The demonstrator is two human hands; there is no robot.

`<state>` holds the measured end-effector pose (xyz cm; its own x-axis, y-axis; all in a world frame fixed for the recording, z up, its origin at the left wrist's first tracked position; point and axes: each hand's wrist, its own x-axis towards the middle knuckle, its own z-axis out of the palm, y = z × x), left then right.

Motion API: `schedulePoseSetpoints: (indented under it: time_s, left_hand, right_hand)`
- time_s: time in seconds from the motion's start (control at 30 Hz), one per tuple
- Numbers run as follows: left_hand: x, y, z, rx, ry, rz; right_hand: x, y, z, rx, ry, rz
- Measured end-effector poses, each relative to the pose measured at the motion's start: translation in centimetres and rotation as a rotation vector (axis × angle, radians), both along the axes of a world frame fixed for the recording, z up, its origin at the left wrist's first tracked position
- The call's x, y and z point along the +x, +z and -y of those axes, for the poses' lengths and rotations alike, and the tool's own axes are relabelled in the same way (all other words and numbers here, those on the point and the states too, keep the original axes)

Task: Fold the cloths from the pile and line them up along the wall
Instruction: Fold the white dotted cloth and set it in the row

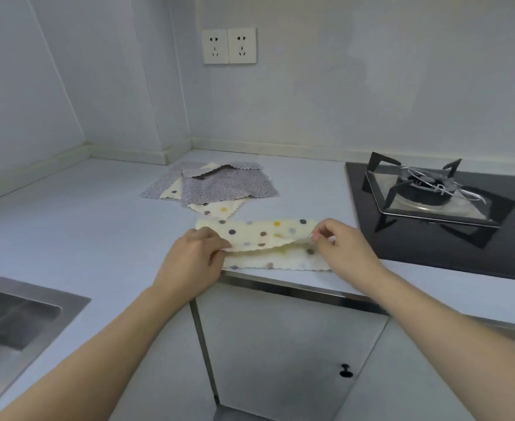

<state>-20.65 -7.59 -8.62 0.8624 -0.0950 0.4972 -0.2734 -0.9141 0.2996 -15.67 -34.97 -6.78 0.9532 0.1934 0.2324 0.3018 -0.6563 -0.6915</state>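
Left hand (194,253) and right hand (339,243) each pinch an end of the cream polka-dot cloth (268,238), half folded. Cloth pile (216,185) lies behind, on the countertop (83,214)

Soft, even, cool-toned light, moderately dim, no clear source. Faint shadows only, under hob grate (426,189) and beneath forearms. Mild glare on steel burner tray and sink (22,317) rim. Strong wide-angle bend: desk (83,214) edge and wall corners curve toward frame edges. Overall soft focus, compression smear on walls, sockets (229,45) slightly fuzzy.
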Motion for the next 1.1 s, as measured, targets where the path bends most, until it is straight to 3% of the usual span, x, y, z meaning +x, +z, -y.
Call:
schedulePoseSetpoints:
  time_s: [0.13, 0.27, 0.4, 0.53, 0.73, 0.87, 0.97, 1.1]
  left_hand:
    - [1.1, -0.7, -0.6, -0.124, 0.021, -0.069]
    - [1.4, -0.5, -0.8, -0.136, 0.031, 0.087]
    - [0.4, -0.2, -0.2, 0.031, 0.002, -0.052]
    - [0.3, -0.1, -0.4, 0.08, -0.05, -0.188]
    - [1.1, -0.3, -0.9, 0.12, -0.111, -0.132]
    - [1.2, 0.3, -1.0, -0.105, -0.136, -0.112]
    - [0.9, 0.6, -0.6, -0.15, -0.156, -0.123]
    - [0.1, 1.3, -0.2, -0.128, -0.218, -0.149]
  right_hand:
    - [-0.5, -1.6, -0.5, -0.175, 0.027, 0.161]
    - [-0.5, -1.7, -0.5, -0.265, 0.003, 0.339]
    - [-0.8, -1.7, -0.6, -0.375, 0.036, 0.28]
    - [-1.0, -1.6, -0.6, -0.315, 0.11, 0.222]
    - [-0.6, -1.8, -0.4, -0.346, 0.21, 0.197]
    - [-0.2, -2.0, -0.3, -0.277, 0.175, 0.166]
    - [0.1, -1.9, -0.4, -0.227, 0.11, 0.156]
    - [-0.1, -1.0, 0.1, 0.14, 0.018, -0.036]
